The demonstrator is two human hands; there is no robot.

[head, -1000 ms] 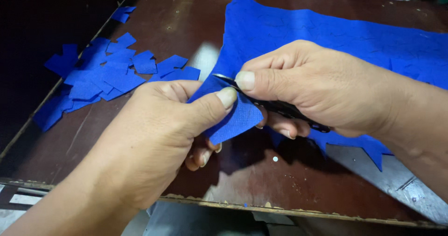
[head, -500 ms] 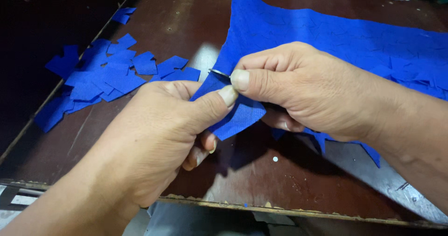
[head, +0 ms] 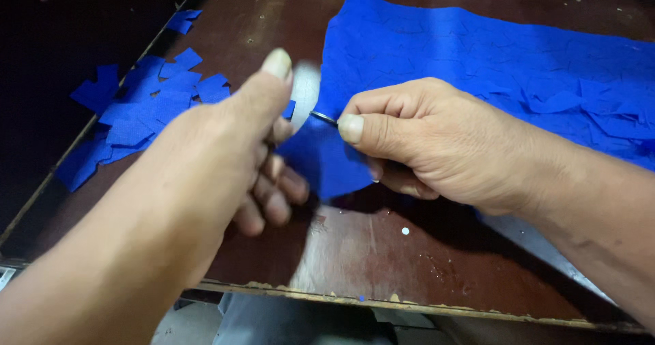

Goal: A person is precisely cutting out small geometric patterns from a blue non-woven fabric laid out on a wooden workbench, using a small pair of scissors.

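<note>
Both of the person's arms enter from the near edge of the view, and both are bare as far as they show: no sleeve, cuff, glove, watch, ring or strap appears on either forearm or wrist. The left hand (head: pixel 225 154) is broad, with a thick thumb whose nail is short, pale and rounded at the tip. Its fingers are stout, their nails trimmed close, and the whole hand looks slightly blurred. The right hand (head: pixel 437 144) is sharper, with pronounced knuckles, creased skin over the finger joints and a short, light thumbnail cut square. Fine lines and faint veins run over its back toward the wrist, and the forearm beyond is wide and plain.
</note>
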